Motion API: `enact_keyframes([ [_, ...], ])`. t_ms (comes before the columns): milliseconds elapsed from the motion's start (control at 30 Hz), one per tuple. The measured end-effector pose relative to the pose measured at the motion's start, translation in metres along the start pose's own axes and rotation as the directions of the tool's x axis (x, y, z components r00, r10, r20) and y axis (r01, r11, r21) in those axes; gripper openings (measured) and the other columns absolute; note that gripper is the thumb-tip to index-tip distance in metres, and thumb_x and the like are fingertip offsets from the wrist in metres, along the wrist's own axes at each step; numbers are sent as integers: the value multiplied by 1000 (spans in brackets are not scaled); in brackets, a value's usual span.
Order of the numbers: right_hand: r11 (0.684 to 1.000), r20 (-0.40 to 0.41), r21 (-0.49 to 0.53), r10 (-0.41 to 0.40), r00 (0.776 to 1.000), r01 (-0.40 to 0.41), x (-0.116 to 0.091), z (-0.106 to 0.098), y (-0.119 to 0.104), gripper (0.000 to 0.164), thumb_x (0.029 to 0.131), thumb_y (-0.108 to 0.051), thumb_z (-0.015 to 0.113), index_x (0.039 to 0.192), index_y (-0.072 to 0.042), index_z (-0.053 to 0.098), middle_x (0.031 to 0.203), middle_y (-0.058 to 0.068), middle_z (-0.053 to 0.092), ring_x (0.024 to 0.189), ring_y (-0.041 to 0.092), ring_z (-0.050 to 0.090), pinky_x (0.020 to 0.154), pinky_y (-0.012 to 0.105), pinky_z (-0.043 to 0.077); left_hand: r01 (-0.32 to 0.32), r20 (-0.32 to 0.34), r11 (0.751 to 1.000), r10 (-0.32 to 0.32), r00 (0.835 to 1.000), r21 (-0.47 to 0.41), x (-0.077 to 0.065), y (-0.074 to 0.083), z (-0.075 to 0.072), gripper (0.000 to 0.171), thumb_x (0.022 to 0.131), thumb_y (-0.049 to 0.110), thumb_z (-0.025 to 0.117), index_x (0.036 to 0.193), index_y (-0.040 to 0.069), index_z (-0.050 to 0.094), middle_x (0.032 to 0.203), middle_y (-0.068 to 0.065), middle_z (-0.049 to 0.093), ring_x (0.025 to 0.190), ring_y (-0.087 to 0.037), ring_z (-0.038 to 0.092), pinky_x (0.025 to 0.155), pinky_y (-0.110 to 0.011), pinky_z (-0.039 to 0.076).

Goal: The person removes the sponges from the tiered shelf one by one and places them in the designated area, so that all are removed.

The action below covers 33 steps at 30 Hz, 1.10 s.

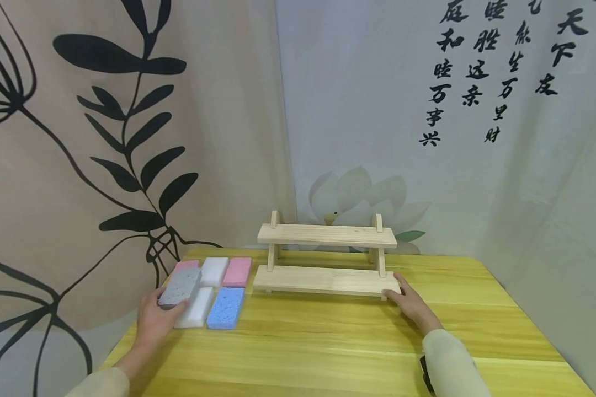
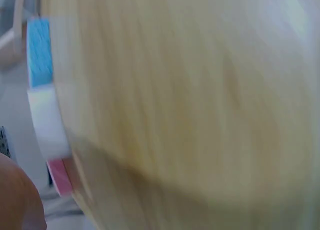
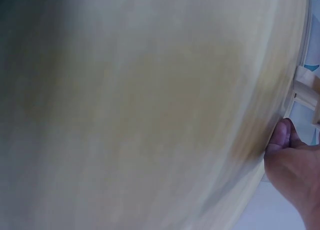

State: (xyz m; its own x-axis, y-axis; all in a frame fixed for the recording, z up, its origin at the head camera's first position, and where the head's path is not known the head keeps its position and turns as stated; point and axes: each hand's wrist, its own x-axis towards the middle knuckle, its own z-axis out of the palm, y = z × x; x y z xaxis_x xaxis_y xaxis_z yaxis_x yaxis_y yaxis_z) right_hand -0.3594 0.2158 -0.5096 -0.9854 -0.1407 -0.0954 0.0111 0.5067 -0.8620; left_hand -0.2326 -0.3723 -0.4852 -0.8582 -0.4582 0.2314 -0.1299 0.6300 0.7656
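My left hand (image 1: 151, 317) grips a grey sponge (image 1: 180, 288) between thumb and fingers, lifted over the left side of the sponge group. Beneath and around it lie a partly covered pink sponge (image 1: 187, 264), a white sponge (image 1: 198, 309), a blue sponge (image 1: 225, 309), another white sponge (image 1: 214, 271) and a second pink sponge (image 1: 237, 272). At the right end of a two-tier wooden rack (image 1: 323, 280), my right hand (image 1: 411, 302) holds the edge of the lower board. Only the thumb side of the left hand (image 2: 19, 197) appears in the left wrist view.
The yellow wood-grain table (image 1: 303, 353) carries everything. Behind it hangs a curtain (image 1: 228, 110) with dark leaf prints and, at right, a pale one with black characters. The rack's upper board (image 1: 328, 234) stands farther back and higher.
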Motion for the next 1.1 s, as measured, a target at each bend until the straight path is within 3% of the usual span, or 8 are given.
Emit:
enact_keyframes([
  [200, 1000, 13, -16, 15, 1000, -15, -1, 0, 0, 89, 98, -50, 54, 160, -12, 3, 159, 32, 7, 144, 52, 9, 113, 65, 13, 60, -29, 998, -59, 998, 15, 4, -27, -17, 82, 87, 27, 74, 142, -18, 33, 134, -36, 34, 124, -51, 35, 106, -61, 26],
  [433, 1000, 12, -8, 20, 1000, -20, 1, 1, 0, 87, 98, -49, 55, 160, -13, 5, 159, 31, 9, 144, 51, 9, 113, 65, 14, 155, 3, 987, -155, 988, 30, 5, -45, -22, 83, 86, 28, 73, 141, -18, 31, 133, -36, 31, 121, -50, 33, 105, -63, 26],
  [700, 1000, 9, -13, 25, 1000, -25, 0, -1, 3, 87, 98, -49, 54, 160, -13, 4, 159, 32, 8, 144, 52, 9, 113, 65, 14, 123, 81, 988, -131, 988, 95, 5, -55, -17, 87, 85, 32, 73, 139, -21, 30, 130, -42, 33, 122, -55, 32, 106, -64, 25],
  [933, 1000, -14, -21, 13, 1000, -13, -6, -1, 2, 88, 99, -53, 52, 160, -12, 5, 157, 33, 15, 142, 52, 18, 111, 64, 22, 108, 55, 986, -116, 992, 126, 5, -38, -17, 91, 91, 43, 67, 145, -17, 25, 137, -41, 28, 128, -56, 25, 106, -66, 23],
  [1100, 998, -86, -59, -30, 996, 25, -14, -5, -9, 81, 101, -51, 48, 160, -10, 8, 155, 30, 24, 138, 51, 28, 107, 64, 31, 21, 27, 1000, -21, 999, 4, 13, 5, -6, 81, 98, 41, 58, 149, -12, 24, 143, -38, 28, 132, -52, 27, 107, -64, 24],
])
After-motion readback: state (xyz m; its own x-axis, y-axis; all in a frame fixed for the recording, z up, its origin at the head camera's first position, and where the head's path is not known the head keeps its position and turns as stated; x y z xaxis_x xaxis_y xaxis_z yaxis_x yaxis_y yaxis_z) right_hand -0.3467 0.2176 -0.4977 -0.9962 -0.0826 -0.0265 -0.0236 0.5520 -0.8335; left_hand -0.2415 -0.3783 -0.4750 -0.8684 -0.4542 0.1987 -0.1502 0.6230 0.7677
